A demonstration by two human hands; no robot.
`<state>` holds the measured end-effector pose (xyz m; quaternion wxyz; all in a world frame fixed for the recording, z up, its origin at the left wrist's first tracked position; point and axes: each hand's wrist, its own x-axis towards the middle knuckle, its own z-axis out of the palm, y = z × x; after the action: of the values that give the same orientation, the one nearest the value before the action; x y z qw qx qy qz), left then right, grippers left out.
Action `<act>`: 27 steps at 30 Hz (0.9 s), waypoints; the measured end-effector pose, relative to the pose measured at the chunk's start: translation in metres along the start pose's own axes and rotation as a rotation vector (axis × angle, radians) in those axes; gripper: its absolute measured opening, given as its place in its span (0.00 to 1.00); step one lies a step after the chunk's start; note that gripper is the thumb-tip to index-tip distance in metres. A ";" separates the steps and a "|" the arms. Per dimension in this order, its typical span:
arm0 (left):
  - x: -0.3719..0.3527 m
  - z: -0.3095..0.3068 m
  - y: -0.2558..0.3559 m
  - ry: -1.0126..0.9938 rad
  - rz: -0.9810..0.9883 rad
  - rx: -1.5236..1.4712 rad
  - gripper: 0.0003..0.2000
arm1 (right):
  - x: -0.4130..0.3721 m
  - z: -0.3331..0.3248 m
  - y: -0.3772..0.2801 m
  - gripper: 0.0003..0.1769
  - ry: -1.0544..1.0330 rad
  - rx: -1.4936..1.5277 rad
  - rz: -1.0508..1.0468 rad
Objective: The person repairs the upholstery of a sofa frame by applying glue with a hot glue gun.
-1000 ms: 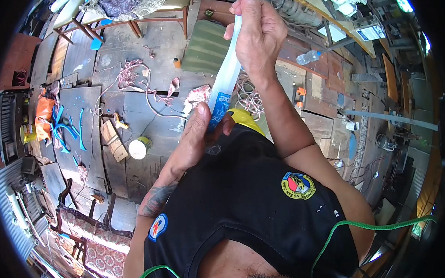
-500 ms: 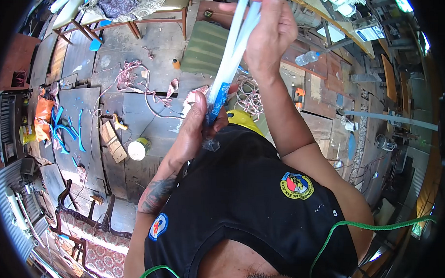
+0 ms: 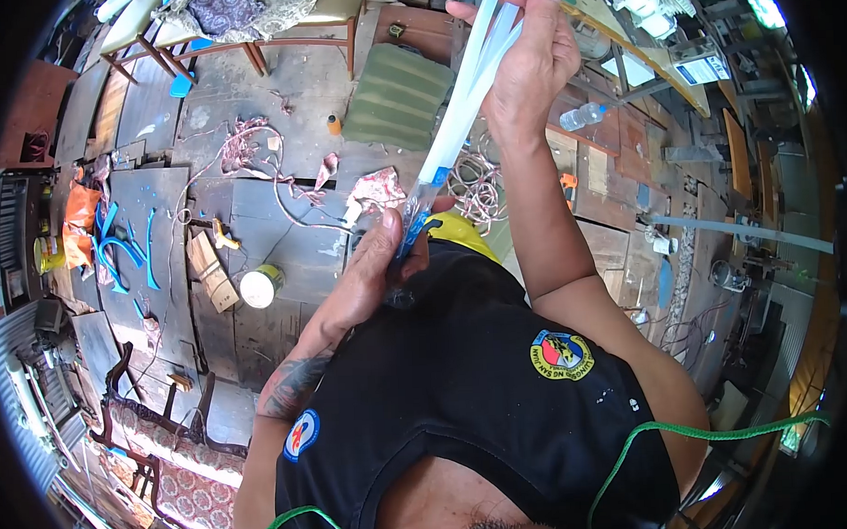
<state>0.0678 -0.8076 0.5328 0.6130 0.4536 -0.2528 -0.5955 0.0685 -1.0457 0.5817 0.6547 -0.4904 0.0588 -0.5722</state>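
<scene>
A few long, translucent white glue sticks slant up between my hands, their upper ends fanned apart. My right hand is closed around them near the top, thumb along the sticks. Lower down, my left hand grips a clear plastic wrapper with blue print. The sticks' lower ends meet the wrapper's upper part; its bottom end is partly hidden by my left fingers and lies before my black shirt.
A green striped cushion, coiled cord and a round tub lie on the board floor. Blue curved pieces are at left. Chairs stand at the back, a plastic bottle at right.
My right hand has moved slightly up and right with the sticks, and more of their length shows above the wrapper. My left hand has shifted a little lower, still holding the wrapper.
</scene>
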 end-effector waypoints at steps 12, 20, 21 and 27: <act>0.053 -0.019 0.014 -0.116 0.081 -0.424 0.39 | -0.034 0.011 0.019 0.23 -0.190 0.055 0.179; 0.065 0.003 0.009 -0.038 0.023 -0.633 0.26 | -0.032 -0.004 0.011 0.29 -0.295 0.299 0.436; 0.062 0.008 0.014 0.000 -0.001 -0.607 0.25 | -0.031 -0.005 0.012 0.34 -0.350 0.242 0.414; 0.063 -0.003 0.015 -0.012 0.018 -0.459 0.20 | -0.040 -0.003 -0.006 0.30 -0.206 0.164 0.531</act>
<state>0.0880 -0.8688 0.5303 0.7040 0.2963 -0.1185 -0.6345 0.0492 -1.0148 0.5647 0.8216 -0.4586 0.0718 -0.3310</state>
